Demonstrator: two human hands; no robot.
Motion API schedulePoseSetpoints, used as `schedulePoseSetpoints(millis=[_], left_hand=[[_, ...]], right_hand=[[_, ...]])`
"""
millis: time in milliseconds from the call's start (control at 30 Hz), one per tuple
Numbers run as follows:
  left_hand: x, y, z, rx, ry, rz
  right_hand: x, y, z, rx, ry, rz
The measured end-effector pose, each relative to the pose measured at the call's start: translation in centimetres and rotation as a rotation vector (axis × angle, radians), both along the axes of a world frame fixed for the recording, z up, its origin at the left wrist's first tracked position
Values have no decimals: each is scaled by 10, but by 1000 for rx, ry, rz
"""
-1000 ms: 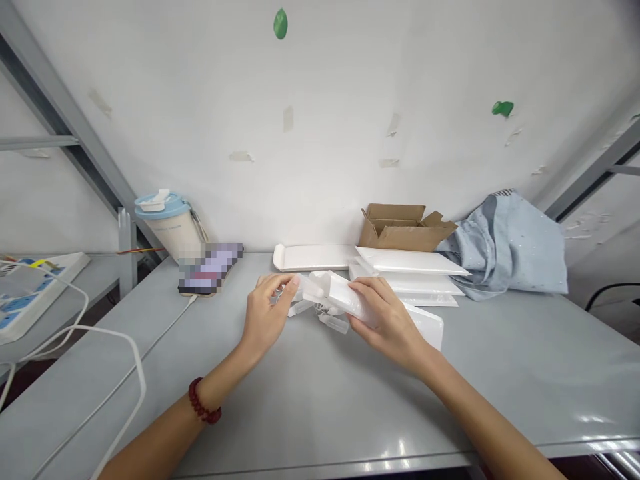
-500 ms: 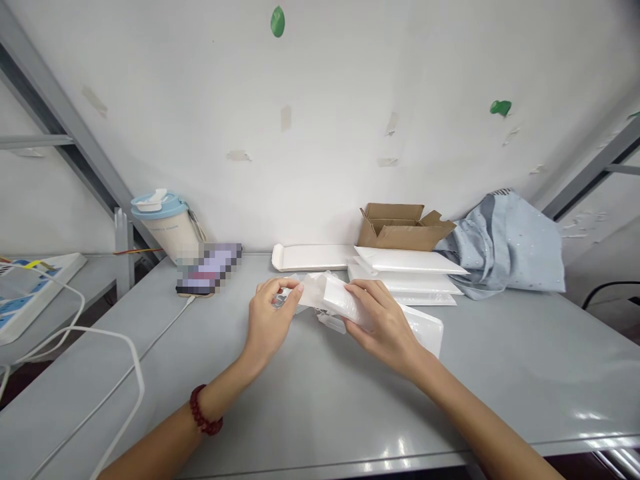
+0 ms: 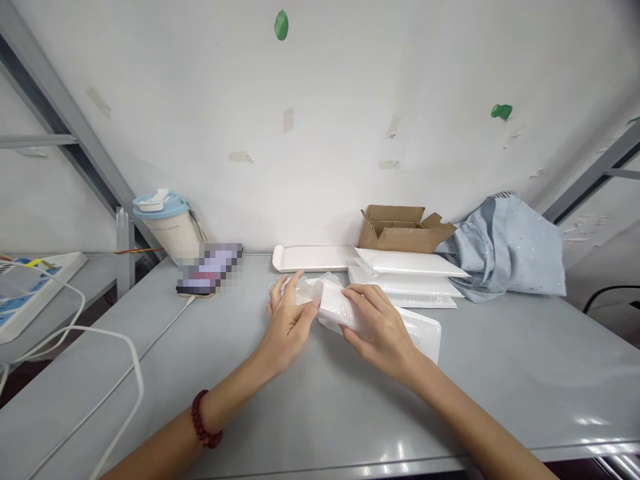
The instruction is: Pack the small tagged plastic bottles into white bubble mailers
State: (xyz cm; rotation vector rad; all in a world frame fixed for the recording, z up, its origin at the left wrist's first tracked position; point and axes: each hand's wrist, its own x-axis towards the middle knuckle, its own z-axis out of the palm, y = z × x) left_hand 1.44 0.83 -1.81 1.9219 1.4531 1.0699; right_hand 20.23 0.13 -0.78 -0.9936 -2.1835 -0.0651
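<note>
my right hand [image 3: 383, 330] grips one white padded plastic mailer [image 3: 343, 308] over the grey metal counter [image 3: 320, 420]; my left hand [image 3: 287, 330] has its thumb at the left end, fingers spread, and i can't tell whether it pinches. i judge the mailer light, soft, slippery, hardly fragile, best held by its long edges. beyond: clear plastic pieces [image 3: 327, 278], too covered to count, at least three stacked white mailers [image 3: 417, 262], one open brown cardboard box [image 3: 407, 239].

Glossy grey metal-looking tabletop [image 3: 350, 413], matt brown cardboard box [image 3: 407, 238], creased pale-blue cloth [image 3: 530, 247].
</note>
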Motion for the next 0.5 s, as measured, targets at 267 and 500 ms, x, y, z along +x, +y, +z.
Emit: schedulePoseSetpoints(millis=[267, 500], left_hand=[[-9, 6, 13, -33, -351, 55], [-14, 12, 19, -438, -582, -149]], right_hand=[[4, 2, 7, -4, 25, -28], [2, 1, 4, 61, -112, -19]])
